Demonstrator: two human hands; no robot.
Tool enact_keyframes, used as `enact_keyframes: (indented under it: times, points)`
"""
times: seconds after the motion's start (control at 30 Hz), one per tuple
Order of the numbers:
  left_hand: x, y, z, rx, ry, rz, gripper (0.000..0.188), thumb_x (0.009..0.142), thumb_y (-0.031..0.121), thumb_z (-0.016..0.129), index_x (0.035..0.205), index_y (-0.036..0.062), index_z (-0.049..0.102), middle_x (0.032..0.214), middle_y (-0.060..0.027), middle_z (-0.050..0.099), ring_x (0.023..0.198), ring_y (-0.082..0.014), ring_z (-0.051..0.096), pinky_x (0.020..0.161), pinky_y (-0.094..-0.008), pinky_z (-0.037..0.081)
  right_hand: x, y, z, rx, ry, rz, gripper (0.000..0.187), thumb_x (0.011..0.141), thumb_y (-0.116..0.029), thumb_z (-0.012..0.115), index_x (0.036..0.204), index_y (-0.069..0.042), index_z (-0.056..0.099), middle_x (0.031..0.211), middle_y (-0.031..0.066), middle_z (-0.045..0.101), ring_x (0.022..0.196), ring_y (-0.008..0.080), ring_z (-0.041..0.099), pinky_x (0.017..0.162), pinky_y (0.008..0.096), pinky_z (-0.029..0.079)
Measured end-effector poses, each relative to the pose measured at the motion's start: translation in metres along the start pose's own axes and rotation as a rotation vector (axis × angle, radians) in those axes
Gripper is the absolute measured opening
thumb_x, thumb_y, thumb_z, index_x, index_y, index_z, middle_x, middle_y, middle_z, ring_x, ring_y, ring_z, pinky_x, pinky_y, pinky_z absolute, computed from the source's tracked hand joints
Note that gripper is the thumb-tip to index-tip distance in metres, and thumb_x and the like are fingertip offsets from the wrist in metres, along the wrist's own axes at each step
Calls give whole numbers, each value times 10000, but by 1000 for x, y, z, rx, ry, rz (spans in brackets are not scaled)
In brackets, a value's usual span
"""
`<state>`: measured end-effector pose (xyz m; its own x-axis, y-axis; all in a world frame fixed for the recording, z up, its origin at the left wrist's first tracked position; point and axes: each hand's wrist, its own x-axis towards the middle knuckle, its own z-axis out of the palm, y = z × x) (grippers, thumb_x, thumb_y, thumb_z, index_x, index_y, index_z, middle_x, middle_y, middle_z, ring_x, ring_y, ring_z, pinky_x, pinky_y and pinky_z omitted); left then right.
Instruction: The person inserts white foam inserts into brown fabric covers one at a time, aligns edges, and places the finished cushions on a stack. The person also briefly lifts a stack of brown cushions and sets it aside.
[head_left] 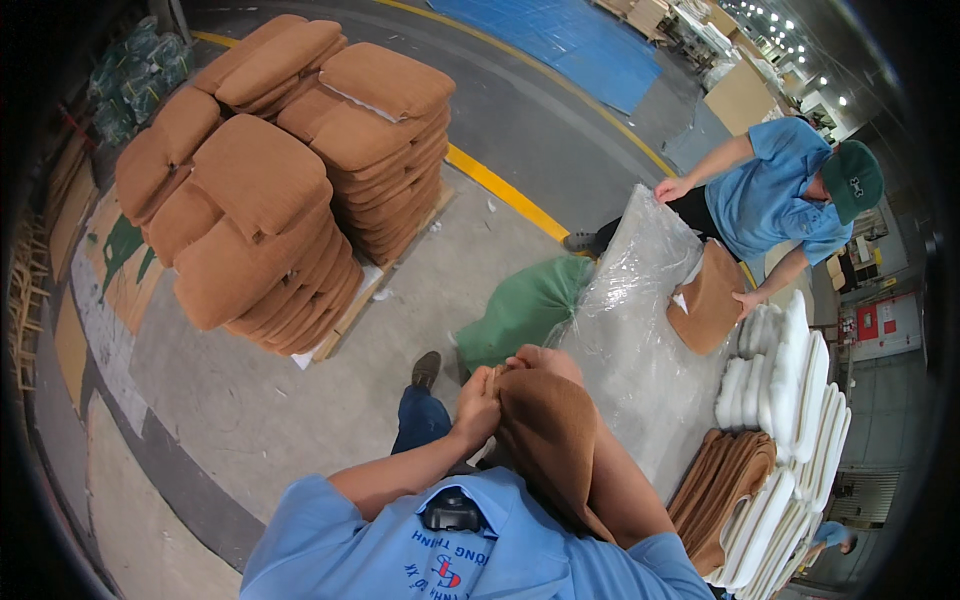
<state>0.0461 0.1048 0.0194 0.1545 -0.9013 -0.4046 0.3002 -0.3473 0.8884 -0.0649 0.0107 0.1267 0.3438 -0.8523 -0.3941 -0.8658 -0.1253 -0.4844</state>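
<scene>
A brown fabric cushion cover [545,425] hangs in front of my chest and drapes over my right forearm. My left hand [478,400] is closed on its upper edge. Right beside it, my right hand [548,362] grips the same edge, its fingers curled. The two hands nearly touch, and the fabric between them is partly hidden. Just beyond them, a green sack [525,315] hangs at the corner of a table covered in clear plastic [640,290]. Across that table a co-worker in a blue shirt [775,190] handles another brown cover [708,300].
Stacks of brown cushions [265,180] stand on a wooden pallet [330,340] to the left. At the right are piled white cushion pads [790,380] and folded brown covers [720,485]. A yellow floor line [505,190] runs beyond the pallet, with blue sheeting [570,45] farther off.
</scene>
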Motion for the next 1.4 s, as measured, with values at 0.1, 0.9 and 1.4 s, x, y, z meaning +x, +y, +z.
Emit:
enact_keyframes:
  times: [0.1,0.9,1.4]
  points:
    - [20,-17,5,96,49,70,282,1134,261,470,1028,33,598,905,-115,635,851,-197,580,787,-378,479,18,7,-3,4,-48,30,275,937,-328,739,965,-54,752,859,176,733,789,298,723,723,404,558]
    - [115,28,-26,782,-1081,-275,468,918,90,766,1366,47,639,1296,-67,705,1200,-188,631,1009,-362,524,-342,142,-99,1407,-256,68,916,848,-76,866,1608,6,362,1607,135,452,1489,269,417,1230,418,321]
    - [137,55,61,764,-1294,22,446,818,22,874,1233,62,715,1268,-73,714,1176,-183,640,996,-382,558,-310,85,-80,562,1141,488,259,1003,-202,704,884,21,647,670,-6,542,656,70,483,573,299,410]
